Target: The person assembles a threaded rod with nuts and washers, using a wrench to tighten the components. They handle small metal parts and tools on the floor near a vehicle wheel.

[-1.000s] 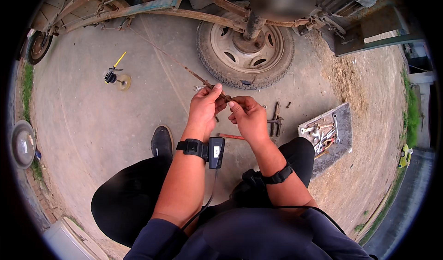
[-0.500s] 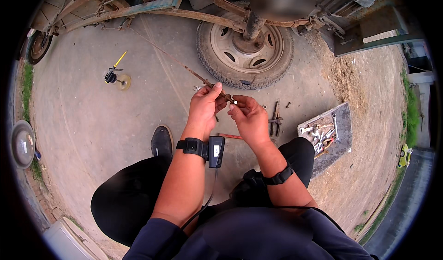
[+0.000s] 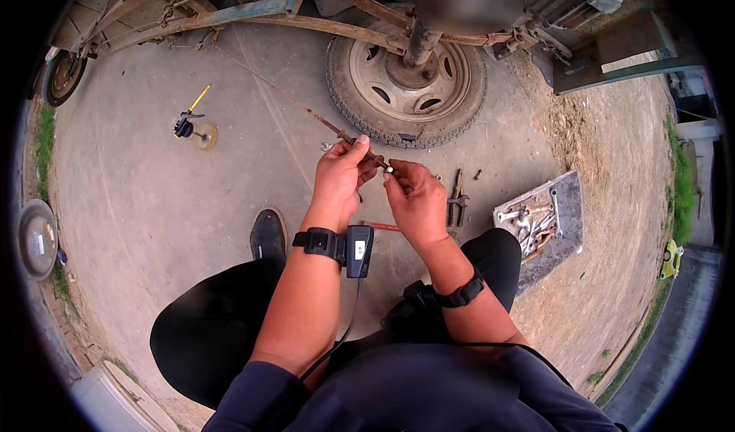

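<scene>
My left hand [image 3: 341, 173] is around the rod [image 3: 315, 116], and my right hand [image 3: 417, 200] is at its near end, thumb and fingertips on a small fitting [image 3: 389, 170]. From my grip the rod runs ahead and leftward. The wheel [image 3: 383, 122] lies ahead and slightly right, partly under the vehicle frame [image 3: 256, 21]. A wrench [image 3: 327, 147] lies just beyond my left hand; pliers [image 3: 460, 183] lie just right of my right hand. A tool handle [image 3: 380, 226] sits between my forearms. Farther right, nearer me, wrenches [image 3: 556, 211] lie in a tray [image 3: 576, 194]. Well left are a spouted tool [image 3: 184, 128] and, farther out, a basin [image 3: 31, 225].
</scene>
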Available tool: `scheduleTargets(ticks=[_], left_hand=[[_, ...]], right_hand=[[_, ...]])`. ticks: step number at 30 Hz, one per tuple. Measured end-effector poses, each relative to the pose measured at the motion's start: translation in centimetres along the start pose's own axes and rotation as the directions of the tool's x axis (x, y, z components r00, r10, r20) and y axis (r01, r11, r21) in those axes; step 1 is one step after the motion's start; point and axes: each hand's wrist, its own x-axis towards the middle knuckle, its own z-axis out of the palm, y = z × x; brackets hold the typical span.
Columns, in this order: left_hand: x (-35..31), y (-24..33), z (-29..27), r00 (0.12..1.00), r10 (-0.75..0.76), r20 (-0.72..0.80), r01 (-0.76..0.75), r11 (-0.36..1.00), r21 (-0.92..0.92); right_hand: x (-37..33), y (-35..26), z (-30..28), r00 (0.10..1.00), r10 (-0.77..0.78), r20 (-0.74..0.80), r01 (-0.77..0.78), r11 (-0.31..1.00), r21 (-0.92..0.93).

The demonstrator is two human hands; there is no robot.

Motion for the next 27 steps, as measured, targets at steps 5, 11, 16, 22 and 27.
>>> scheduleTargets(ticks=[5, 11, 16, 22, 27], left_hand=[[0.3, -0.2, -0.2, 1.0, -0.002, -0.002, 0.002, 1.0, 0.014], [0.4, -0.3, -0.4, 1.0, 0.005, -0.001, -0.005, 1.0, 0.013], [0.3, -0.3, -0.1, 1.0, 0.006, 0.006, -0.006, 1.0, 0.002], [0.4, -0.4, -0.3, 1.0, 0.011, 0.002, -0.011, 1.0, -0.01], [0.2, -0.2, -0.1, 1.0, 0.009, -0.004, -0.009, 1.0, -0.021]], right_hand=[[0.3, -0.1, -0.3, 0.979, -0.202, -0.038, 0.197, 0.974, -0.108], [0.5, -0.5, -0.5, 0.957, -0.286, -0.048, 0.276, 0.95, -0.144], [0.3, 0.2, -0.1, 0.989, -0.138, -0.056, 0.141, 0.987, 0.072], [0.1, 0.3, 0.3, 0.995, 0.096, 0.014, -0.096, 0.964, 0.246], [0.3, 0.3, 0.6, 0.936, 0.327, 0.129, -0.345, 0.785, 0.514]])
